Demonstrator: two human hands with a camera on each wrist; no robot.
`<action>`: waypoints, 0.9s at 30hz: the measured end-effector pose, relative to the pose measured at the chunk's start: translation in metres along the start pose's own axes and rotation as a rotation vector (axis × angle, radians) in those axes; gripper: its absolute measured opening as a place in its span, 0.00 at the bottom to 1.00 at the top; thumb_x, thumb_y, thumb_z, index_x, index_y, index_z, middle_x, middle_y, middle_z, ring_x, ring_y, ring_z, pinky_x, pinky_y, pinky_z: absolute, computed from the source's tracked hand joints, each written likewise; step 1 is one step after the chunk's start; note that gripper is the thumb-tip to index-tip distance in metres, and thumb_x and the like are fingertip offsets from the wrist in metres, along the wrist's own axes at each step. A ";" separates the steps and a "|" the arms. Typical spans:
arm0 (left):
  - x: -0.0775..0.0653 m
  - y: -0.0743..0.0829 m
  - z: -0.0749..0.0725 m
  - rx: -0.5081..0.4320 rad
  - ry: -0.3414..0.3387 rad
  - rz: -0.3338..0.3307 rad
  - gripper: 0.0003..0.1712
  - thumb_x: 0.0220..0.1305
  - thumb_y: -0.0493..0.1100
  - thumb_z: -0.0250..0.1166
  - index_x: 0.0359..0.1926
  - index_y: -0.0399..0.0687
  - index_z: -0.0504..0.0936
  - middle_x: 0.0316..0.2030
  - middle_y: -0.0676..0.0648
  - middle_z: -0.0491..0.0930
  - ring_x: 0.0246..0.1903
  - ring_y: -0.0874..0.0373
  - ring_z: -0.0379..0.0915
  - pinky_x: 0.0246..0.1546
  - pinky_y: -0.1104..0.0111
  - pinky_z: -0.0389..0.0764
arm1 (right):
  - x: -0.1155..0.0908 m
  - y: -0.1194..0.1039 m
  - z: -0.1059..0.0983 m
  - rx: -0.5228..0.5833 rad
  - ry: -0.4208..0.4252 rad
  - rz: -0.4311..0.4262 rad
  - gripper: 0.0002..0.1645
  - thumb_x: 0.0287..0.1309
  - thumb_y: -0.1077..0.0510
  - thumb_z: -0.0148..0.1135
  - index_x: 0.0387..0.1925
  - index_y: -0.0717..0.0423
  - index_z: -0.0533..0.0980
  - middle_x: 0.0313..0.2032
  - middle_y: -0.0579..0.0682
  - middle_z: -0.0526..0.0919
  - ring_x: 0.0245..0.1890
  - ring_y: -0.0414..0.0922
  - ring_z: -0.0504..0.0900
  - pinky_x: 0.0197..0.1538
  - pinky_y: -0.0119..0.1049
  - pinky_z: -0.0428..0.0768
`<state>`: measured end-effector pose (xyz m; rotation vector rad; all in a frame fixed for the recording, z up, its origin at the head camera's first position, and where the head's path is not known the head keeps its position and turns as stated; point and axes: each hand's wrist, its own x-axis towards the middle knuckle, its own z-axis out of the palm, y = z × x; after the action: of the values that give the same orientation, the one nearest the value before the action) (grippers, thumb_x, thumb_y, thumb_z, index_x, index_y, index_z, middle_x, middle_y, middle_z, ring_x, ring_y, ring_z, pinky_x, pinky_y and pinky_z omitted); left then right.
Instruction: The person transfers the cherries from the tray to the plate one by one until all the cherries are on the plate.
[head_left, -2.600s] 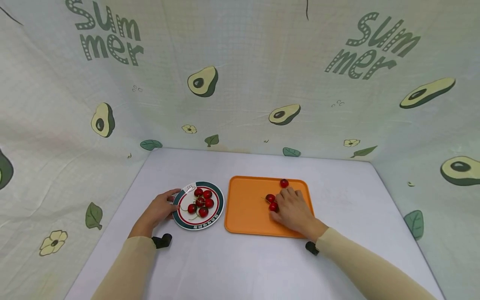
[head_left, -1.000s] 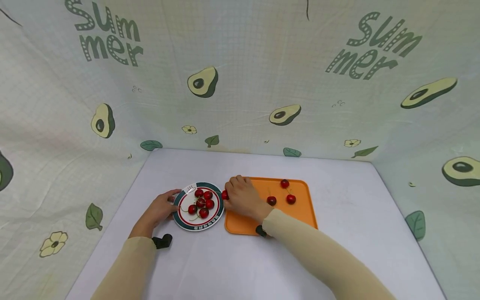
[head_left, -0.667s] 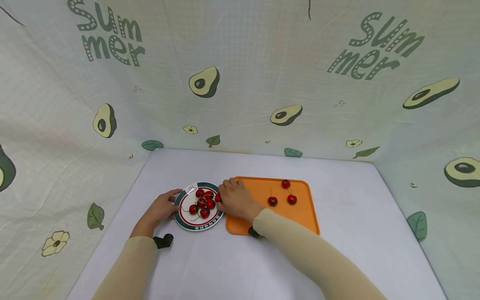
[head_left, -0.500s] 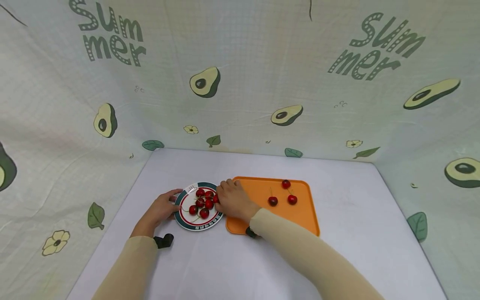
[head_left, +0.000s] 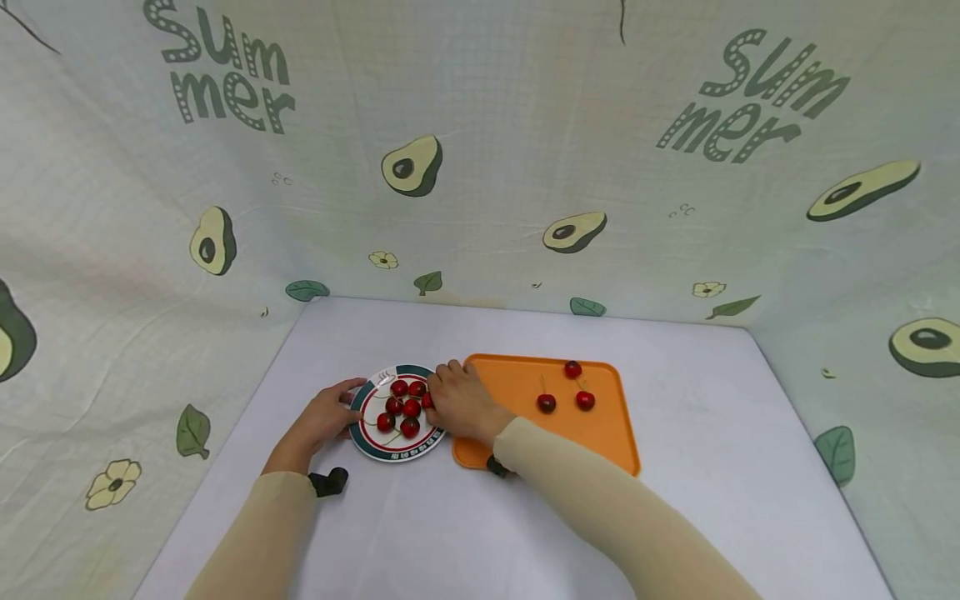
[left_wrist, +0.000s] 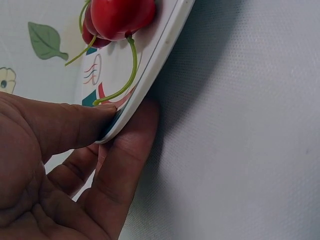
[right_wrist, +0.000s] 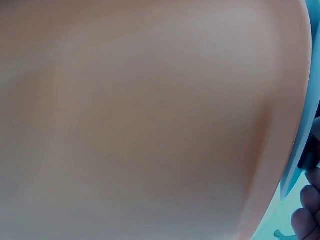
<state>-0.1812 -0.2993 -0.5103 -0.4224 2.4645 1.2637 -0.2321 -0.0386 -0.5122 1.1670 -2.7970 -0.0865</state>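
Note:
In the head view, a white plate (head_left: 372, 406) with a dark green rim carries several red cherries (head_left: 386, 422) with stems. My left hand (head_left: 322, 419) pinches its left rim; the left wrist view shows the thumb (left_wrist: 75, 125) on top and fingers (left_wrist: 127, 155) underneath. Over the plate's right rim, my right hand (head_left: 463, 406) holds a cherry (head_left: 427, 401) low between thumb and fingers, beside the other fruit. Only the fingers (right_wrist: 306, 215) of that hand show at the edge of the right wrist view, so its grip is mostly hidden there.
An orange tray (head_left: 510, 446) lies right of the plate, partly under my right forearm. On it are three cherries (head_left: 547, 403). Both stand on a white table (head_left: 420, 533), with a printed cloth (head_left: 480, 183) rising behind and at the sides.
My right hand has gone from the tray's right side leftward to the plate, bringing a cherry. Lately it edged further in, and nearby cherries shifted slightly left. My left hand stays on the rim.

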 end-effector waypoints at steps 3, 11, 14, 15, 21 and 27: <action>0.001 0.002 0.001 0.002 -0.004 -0.002 0.41 0.69 0.33 0.64 0.80 0.47 0.63 0.62 0.31 0.69 0.38 0.51 0.77 0.34 0.67 0.83 | -0.002 0.003 -0.001 0.005 0.002 0.010 0.24 0.69 0.37 0.61 0.51 0.52 0.80 0.42 0.46 0.79 0.45 0.46 0.71 0.50 0.41 0.68; -0.001 0.003 0.001 0.013 -0.009 -0.003 0.40 0.70 0.34 0.64 0.80 0.47 0.63 0.65 0.30 0.68 0.42 0.49 0.77 0.36 0.67 0.81 | -0.022 0.020 -0.015 0.052 0.038 0.023 0.21 0.68 0.40 0.63 0.47 0.52 0.80 0.43 0.48 0.79 0.47 0.48 0.73 0.52 0.44 0.72; -0.002 0.001 0.001 0.027 -0.004 -0.007 0.40 0.69 0.35 0.64 0.80 0.48 0.63 0.65 0.30 0.68 0.44 0.48 0.75 0.37 0.67 0.78 | -0.038 0.035 -0.019 0.050 0.049 0.013 0.20 0.69 0.43 0.62 0.50 0.54 0.80 0.48 0.50 0.80 0.51 0.49 0.73 0.57 0.46 0.73; -0.002 0.000 0.001 0.030 -0.004 -0.005 0.40 0.69 0.35 0.64 0.80 0.48 0.63 0.65 0.30 0.69 0.44 0.48 0.75 0.37 0.67 0.78 | -0.043 0.041 -0.020 0.049 0.054 0.012 0.20 0.70 0.43 0.61 0.51 0.54 0.80 0.49 0.50 0.80 0.51 0.49 0.73 0.58 0.47 0.73; -0.003 -0.002 0.002 0.034 -0.001 0.008 0.41 0.69 0.33 0.65 0.80 0.46 0.63 0.63 0.30 0.69 0.42 0.49 0.76 0.36 0.66 0.79 | -0.078 0.086 -0.026 0.076 0.116 0.056 0.22 0.67 0.47 0.67 0.51 0.59 0.79 0.45 0.54 0.79 0.46 0.53 0.71 0.54 0.51 0.72; -0.001 -0.001 0.001 0.042 -0.006 -0.001 0.41 0.69 0.34 0.65 0.80 0.47 0.63 0.64 0.30 0.68 0.41 0.49 0.76 0.36 0.67 0.80 | -0.115 0.123 -0.026 0.073 0.159 0.177 0.25 0.64 0.47 0.72 0.51 0.62 0.79 0.46 0.57 0.80 0.47 0.57 0.74 0.52 0.54 0.72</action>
<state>-0.1802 -0.2988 -0.5114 -0.4075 2.4805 1.2095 -0.2354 0.1294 -0.4841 0.8919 -2.7666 0.1195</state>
